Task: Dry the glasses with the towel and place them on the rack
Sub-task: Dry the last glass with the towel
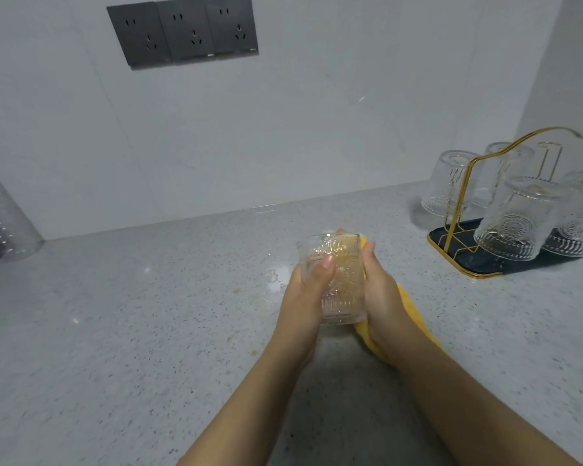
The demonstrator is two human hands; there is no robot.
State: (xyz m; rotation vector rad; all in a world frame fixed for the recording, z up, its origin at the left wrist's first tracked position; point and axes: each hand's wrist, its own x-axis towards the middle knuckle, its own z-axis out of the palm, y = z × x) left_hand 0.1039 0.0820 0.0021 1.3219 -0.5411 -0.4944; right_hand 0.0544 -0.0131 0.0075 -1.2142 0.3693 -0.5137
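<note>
Here the embossed glass [334, 280] sits clasped between both grips above the counter [148, 314]: left hand [308, 290] wraps its side, right hand [382, 294] presses the yellow towel [408, 304] against it.

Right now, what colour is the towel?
Yellow towel, behind the right hand; head view.

There were five clear embossed glass tumblers in all. One tumbler [334, 280] was held upright between the two hands, the left hand [308, 294] and the right hand [382, 297]. Four tumblers stood upside down on the far right: [450, 183], [497, 173], [515, 218] and [579, 213]. There was one gold-wire rack with a dark tray [458, 203], one yellow cloth towel [408, 307], three dark grey wall sockets [182, 31], and one clear ribbed container [0, 216] at the far left of the one speckled grey surface [132, 331].
</note>
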